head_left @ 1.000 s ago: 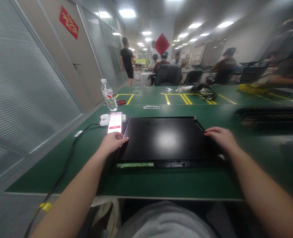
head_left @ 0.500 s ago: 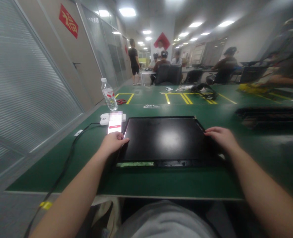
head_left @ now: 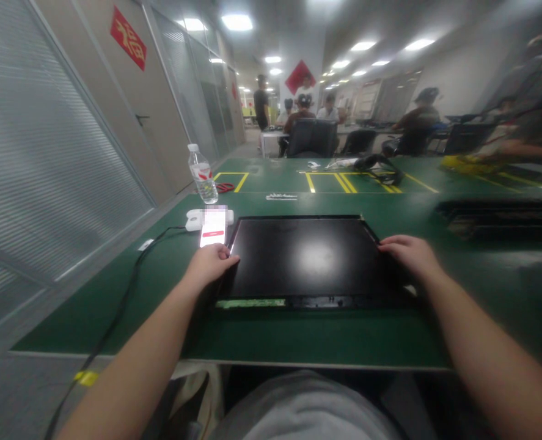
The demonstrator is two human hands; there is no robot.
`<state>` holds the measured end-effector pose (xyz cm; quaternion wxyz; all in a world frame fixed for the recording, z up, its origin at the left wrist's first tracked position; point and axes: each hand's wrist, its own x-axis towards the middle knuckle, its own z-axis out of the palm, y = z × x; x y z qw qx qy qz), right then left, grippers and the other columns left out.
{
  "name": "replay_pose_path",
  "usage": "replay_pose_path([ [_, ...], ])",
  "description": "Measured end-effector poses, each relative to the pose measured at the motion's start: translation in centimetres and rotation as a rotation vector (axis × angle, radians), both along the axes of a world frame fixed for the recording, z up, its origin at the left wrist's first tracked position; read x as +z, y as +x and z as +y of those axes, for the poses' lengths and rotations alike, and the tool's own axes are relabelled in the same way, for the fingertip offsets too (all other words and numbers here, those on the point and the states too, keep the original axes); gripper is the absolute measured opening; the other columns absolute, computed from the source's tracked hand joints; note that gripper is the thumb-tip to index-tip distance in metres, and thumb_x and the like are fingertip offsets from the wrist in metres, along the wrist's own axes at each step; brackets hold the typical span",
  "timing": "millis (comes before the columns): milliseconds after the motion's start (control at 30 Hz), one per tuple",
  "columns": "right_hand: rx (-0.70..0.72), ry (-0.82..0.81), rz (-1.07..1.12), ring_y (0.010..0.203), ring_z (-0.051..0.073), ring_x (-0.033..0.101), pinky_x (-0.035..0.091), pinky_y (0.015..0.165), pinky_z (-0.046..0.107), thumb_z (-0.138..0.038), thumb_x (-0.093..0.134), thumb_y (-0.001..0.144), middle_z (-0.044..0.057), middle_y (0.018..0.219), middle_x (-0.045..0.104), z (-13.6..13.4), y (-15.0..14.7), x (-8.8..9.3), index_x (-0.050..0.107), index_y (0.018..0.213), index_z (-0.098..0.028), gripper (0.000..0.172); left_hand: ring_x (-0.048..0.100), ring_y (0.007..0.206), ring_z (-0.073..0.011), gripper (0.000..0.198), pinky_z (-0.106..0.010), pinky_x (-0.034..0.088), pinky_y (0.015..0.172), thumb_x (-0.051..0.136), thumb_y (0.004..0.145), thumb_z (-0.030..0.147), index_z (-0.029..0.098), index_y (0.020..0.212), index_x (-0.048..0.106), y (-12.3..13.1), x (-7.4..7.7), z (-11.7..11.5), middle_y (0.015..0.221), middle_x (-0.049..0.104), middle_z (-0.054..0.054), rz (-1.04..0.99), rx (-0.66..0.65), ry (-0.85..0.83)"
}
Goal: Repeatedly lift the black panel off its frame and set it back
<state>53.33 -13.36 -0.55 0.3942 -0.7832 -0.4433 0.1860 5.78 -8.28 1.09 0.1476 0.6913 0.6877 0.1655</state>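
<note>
A black flat display panel (head_left: pixel 280 260) lies screen up on the green table (head_left: pixel 316 339), with a light reflected in its surface. Along its near edge runs a strip that is partly pale green. My left hand (head_left: pixel 211 264) grips the panel's left edge, thumb on the top face and fingers at the side. On the opposite edge, my right hand (head_left: pixel 410 253) pinches the frame near the far right corner; its fingertips are partly hidden. Just beyond my left hand a lit smartphone (head_left: pixel 213 227) rests against a white power strip (head_left: pixel 194 220).
A water bottle (head_left: pixel 203 177) stands at the far left, beside red-handled scissors (head_left: pixel 225 187). A black cable (head_left: pixel 131 284) runs down the table's left side. Dark long parts (head_left: pixel 481 217) lie at right. Black cables (head_left: pixel 376 166) lie farther back. Several people sit beyond.
Both hands and the panel stay in place. In the background, the standing person in black has moved right and farther away.
</note>
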Motion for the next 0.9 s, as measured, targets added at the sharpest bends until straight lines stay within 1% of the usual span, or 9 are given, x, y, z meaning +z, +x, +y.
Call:
replay_pose_path([
  [100,-0.002,0.008,-0.001,0.078,0.026,0.063,0.045,0.071,0.037,-0.035,0.072,0.059,0.007,0.079,0.074,0.0,-0.1,0.1,0.079,0.078,-0.021,0.025,0.063,0.075,-0.0236,0.03,-0.03,0.039,0.061,0.069,0.075,0.047,0.017,0.081,0.07,0.0,-0.1,0.1,0.081,0.07,-0.007,0.008,-0.003,0.007],
  [333,-0.009,0.008,-0.029,0.081,0.026,0.065,0.046,0.072,0.036,-0.034,0.071,0.062,0.007,0.084,0.076,0.0,-0.1,-0.1,0.079,0.078,-0.022,0.022,0.063,0.073,-0.0236,0.03,-0.03,0.039,0.059,0.07,0.073,0.048,0.018,0.079,0.071,-0.2,-0.3,0.2,0.079,0.071,-0.006,0.009,-0.01,0.029],
  [500,0.011,0.004,-0.091,0.081,0.024,0.066,0.045,0.072,0.035,-0.035,0.069,0.066,0.006,0.083,0.076,-0.1,-0.2,0.0,0.079,0.078,-0.023,0.019,0.064,0.071,-0.0228,0.027,-0.03,0.04,0.06,0.07,0.072,0.044,0.019,0.081,0.073,0.2,0.1,-0.1,0.076,0.07,-0.005,-0.06,-0.015,0.034],
  [633,0.015,0.003,-0.126,0.081,0.024,0.066,0.045,0.072,0.034,-0.035,0.068,0.067,0.005,0.082,0.076,0.0,-0.2,-0.1,0.079,0.078,-0.023,0.019,0.064,0.073,-0.0228,0.025,-0.029,0.043,0.063,0.069,0.073,0.041,0.019,0.083,0.074,0.3,0.5,-0.3,0.078,0.071,-0.005,-0.107,-0.011,0.045],
  [800,0.021,0.016,-0.125,0.084,0.024,0.067,0.047,0.075,0.034,-0.034,0.069,0.067,0.005,0.083,0.076,0.0,-0.2,-0.1,0.078,0.077,-0.024,0.018,0.066,0.079,-0.0248,0.025,-0.03,0.043,0.065,0.066,0.076,0.042,0.019,0.083,0.073,-0.5,0.5,0.1,0.085,0.073,-0.008,-0.029,0.041,0.026],
  [900,0.017,0.038,-0.115,0.084,0.025,0.067,0.048,0.076,0.034,-0.033,0.069,0.066,0.005,0.083,0.076,0.0,-0.3,0.0,0.078,0.076,-0.023,0.017,0.067,0.079,-0.026,0.029,-0.03,0.043,0.062,0.066,0.077,0.046,0.019,0.086,0.071,-1.2,0.3,0.4,0.089,0.074,-0.009,0.034,0.056,-0.015],
])
